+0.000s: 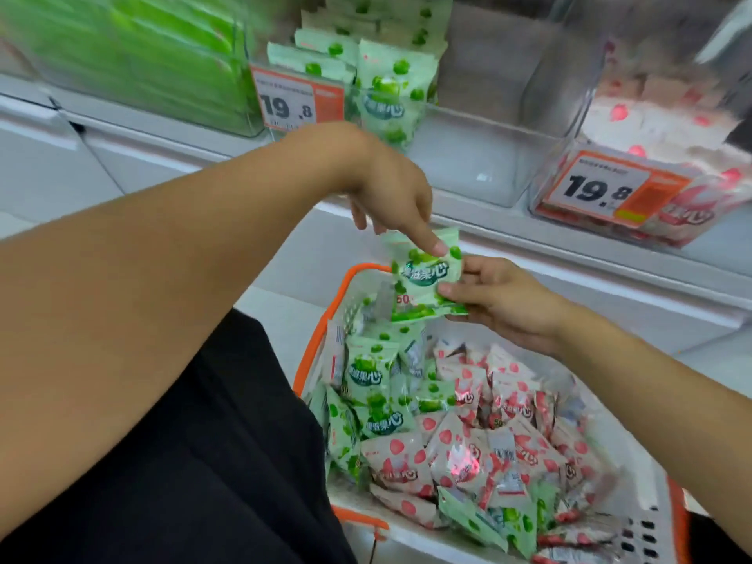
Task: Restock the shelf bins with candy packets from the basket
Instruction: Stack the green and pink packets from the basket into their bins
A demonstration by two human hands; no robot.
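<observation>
A green packet (425,278) hangs above the basket (321,339), held between both hands. The right hand (504,303) pinches its lower right edge between thumb and fingers, likely because it has lifted the packet out of the basket. The left hand (394,197) comes down from above with its fingertips on the packet's upper edge, probably taking it over, since the left arm lies nearer the green bin (390,87) on the shelf. So both hands are closed on the same packet, neither one empty.

The packet is a small pale green pillow bag, printed with round green fruits and a white logo on a darker green patch; it looks soft and crinkly, bending slightly where it is gripped. The basket below is white with an orange rim and holds many more packets, green ones towards the left and pink ones (480,449) to the right. The green bin holds matching packets standing behind an orange price tag (297,101). A pink bin (635,168) sits further right.
</observation>
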